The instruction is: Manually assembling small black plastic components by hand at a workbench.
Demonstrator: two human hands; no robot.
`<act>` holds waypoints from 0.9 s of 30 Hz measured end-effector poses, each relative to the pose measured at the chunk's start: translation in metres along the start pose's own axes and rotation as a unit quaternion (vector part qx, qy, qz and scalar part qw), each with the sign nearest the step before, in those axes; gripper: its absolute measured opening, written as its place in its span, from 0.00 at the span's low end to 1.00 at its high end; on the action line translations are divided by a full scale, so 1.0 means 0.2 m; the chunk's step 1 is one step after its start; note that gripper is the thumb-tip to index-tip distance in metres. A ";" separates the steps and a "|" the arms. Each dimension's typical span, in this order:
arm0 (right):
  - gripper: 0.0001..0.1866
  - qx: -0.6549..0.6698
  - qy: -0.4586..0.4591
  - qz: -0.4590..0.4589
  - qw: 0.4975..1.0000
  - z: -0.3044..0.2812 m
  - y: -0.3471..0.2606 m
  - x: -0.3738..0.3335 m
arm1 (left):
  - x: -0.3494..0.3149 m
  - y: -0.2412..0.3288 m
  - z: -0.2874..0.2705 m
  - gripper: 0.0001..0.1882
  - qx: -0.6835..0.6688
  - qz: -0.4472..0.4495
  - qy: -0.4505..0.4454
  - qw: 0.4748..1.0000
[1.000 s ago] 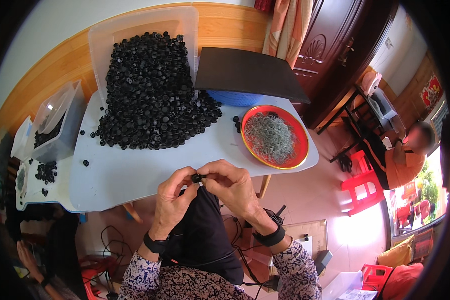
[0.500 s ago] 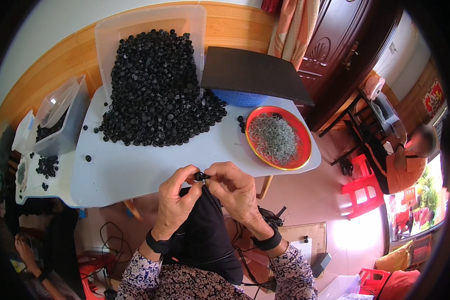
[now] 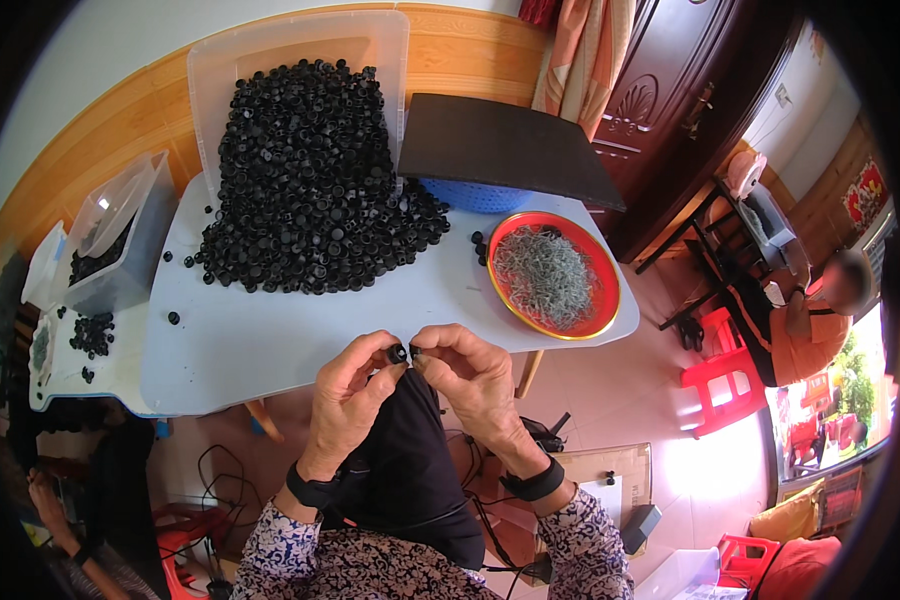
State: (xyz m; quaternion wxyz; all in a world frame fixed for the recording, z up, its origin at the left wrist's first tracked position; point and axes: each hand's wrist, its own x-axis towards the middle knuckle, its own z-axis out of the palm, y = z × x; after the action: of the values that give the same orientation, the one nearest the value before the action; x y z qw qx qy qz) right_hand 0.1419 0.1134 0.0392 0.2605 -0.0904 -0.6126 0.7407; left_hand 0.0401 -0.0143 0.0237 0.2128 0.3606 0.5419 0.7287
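Above my lap, just off the table's front edge, my left hand pinches a small round black plastic cap between thumb and fingers. Close beside it my right hand grips a smaller black piece; its exact kind is too small to tell. A narrow gap separates the two parts. Beyond my hands a large heap of black caps spills out of a tipped clear plastic bin. To the right stands a red basin with a gold rim, holding many small metal springs.
A dark flat board lies over a blue basket on the pale table. Another clear bin with black parts stands at the left. Another person sits far right near red stools. Cables trail over the floor.
The two black parts were touching between my fingertips; now they are slightly apart. The cap in my left hand has turned so that its end shows more.
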 end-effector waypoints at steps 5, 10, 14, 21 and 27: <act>0.10 0.013 -0.009 -0.014 1.000 0.00 0.00 0.01 | 0.00 0.03 -0.01 0.14 -0.019 -0.027 -0.015 0.999; 0.11 0.008 -0.013 -0.049 0.999 0.02 0.02 0.02 | 0.00 0.04 -0.03 0.14 -0.027 -0.044 -0.027 0.998; 0.11 -0.054 -0.007 -0.055 0.997 0.03 -0.01 0.02 | 0.00 0.02 -0.04 0.14 -0.001 -0.046 -0.025 0.999; 0.11 -0.082 0.001 -0.066 0.994 0.04 -0.02 0.02 | 0.01 0.03 -0.04 0.15 0.016 -0.065 -0.021 0.998; 0.12 -0.171 0.011 -0.109 0.979 0.04 -0.01 0.03 | 0.01 0.00 -0.05 0.16 0.008 -0.061 -0.033 0.998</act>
State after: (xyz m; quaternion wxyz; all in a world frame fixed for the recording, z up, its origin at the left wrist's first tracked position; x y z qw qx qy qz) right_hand 0.1344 0.1096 0.0435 0.3271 -0.0739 -0.7334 0.5913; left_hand 0.0305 -0.0196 0.0233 0.2719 0.3525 0.5610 0.6979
